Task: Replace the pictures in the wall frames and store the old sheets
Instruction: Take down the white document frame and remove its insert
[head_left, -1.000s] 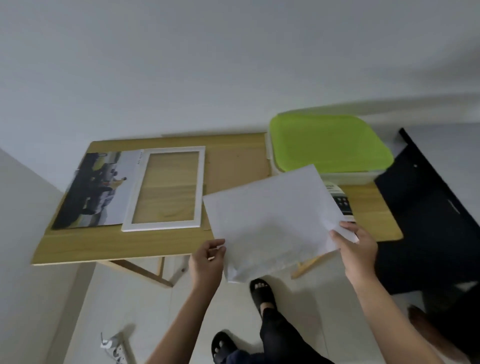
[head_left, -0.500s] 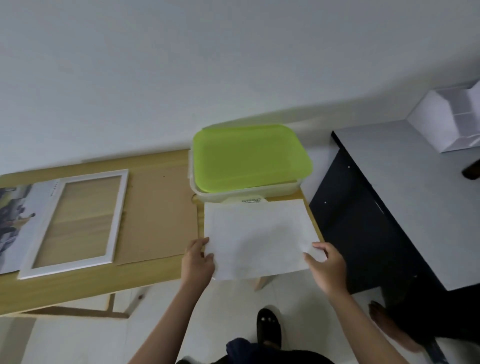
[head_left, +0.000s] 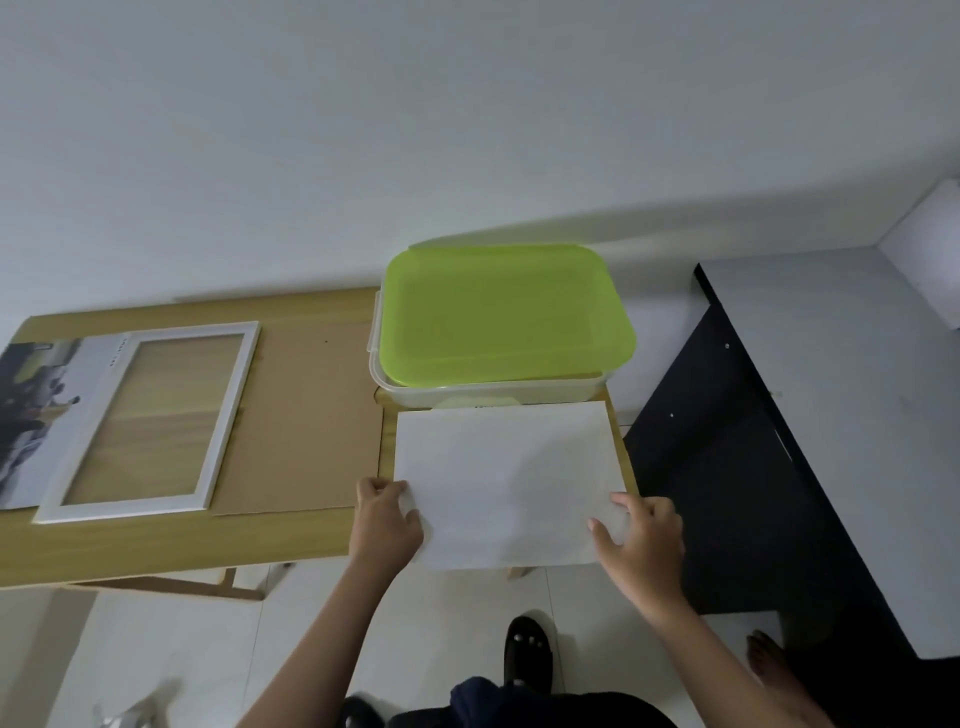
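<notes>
Soft, even, rather dim daylight fills the picture, with a cool grey-blue cast over the wall (head_left: 467, 130). No clear source shows. Shadows are faint: a pale band falls on the wall behind the green lid (head_left: 504, 317), and a soft one lies under the table (head_left: 156, 540) edge. The lid is the brightest colour, with no hard glare. The white sheet (head_left: 504, 478) looks flat and slightly washed. Wide-angle distortion bends the table edge and tilts the black cabinet (head_left: 737, 467) at right. Detail is soft overall, and the lower left corner is smeared by blur.
</notes>
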